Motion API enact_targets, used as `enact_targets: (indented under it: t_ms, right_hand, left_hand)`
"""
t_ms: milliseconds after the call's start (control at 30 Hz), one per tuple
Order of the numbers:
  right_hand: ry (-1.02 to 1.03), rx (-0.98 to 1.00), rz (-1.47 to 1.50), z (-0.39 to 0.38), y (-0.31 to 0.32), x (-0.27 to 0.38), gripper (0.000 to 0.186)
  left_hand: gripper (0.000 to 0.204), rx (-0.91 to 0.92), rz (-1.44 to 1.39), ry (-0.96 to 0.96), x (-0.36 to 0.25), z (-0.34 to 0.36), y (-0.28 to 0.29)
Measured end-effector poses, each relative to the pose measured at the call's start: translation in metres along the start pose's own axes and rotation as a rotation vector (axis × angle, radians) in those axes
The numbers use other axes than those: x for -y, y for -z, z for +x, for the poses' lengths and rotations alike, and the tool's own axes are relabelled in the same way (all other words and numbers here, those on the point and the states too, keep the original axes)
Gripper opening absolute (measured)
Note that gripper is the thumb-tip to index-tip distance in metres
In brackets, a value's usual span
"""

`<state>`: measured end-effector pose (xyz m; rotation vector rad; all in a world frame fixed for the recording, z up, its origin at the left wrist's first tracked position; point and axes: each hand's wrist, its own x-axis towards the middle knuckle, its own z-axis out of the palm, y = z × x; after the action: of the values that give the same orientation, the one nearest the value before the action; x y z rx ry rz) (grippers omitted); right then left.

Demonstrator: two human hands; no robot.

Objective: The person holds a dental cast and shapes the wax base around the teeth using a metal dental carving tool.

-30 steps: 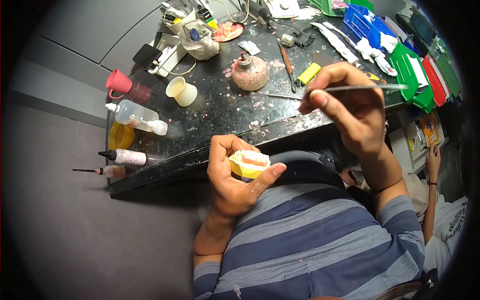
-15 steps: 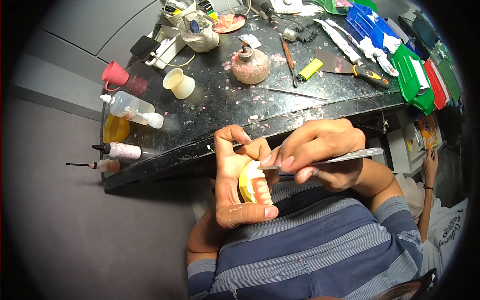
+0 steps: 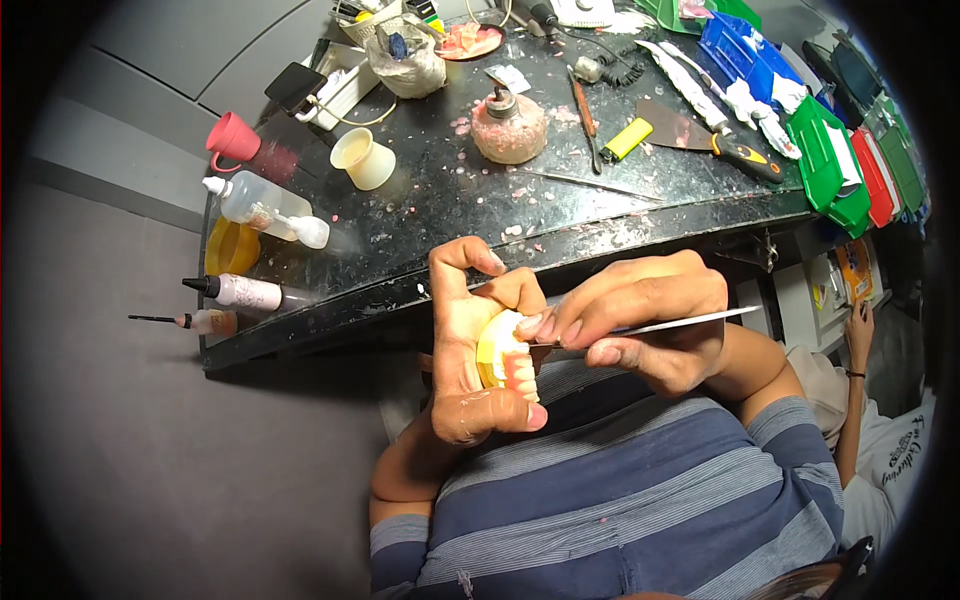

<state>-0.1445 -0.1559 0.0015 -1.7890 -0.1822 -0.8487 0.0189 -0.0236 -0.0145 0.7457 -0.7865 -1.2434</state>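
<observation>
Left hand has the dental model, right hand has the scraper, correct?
Not quite: in the head view, the right hand holds a slim metal tool; the scraper lies on the bench. The left hand does have the dental model.

Dental workshop; toothed yellow model (image 3: 504,358)

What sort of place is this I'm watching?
Likely a dental laboratory: the left hand holds a yellow-based model with a row of teeth, the right hand a slim metal tool, and a pink-spattered round jar stands on the black bench.
</observation>
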Motion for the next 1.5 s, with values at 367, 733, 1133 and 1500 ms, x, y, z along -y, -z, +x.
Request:
enact_targets:
  t_ms: [367,733,1133,1500]
  right_hand:
    - [0.046,-0.007,-0.089,-0.002,-0.004,-0.001,0.014]
    - [0.037,-0.009,0.005,-0.005,-0.002,-0.012,0.012]
    - [0.019,0.031,0.073,-0.005,0.001,-0.018,0.009]
    - [0.005,0.034,0.063,-0.003,0.001,-0.019,0.009]
  left_hand:
    - [0.092,-0.049,-0.049,0.024,-0.003,0.001,-0.005]
    - [0.084,-0.009,0.049,0.004,0.001,0.002,0.003]
    - [0.083,-0.077,0.005,0.020,-0.001,0.002,-0.003]
    - [0.080,-0.073,0.036,0.041,0.002,0.002,0.003]
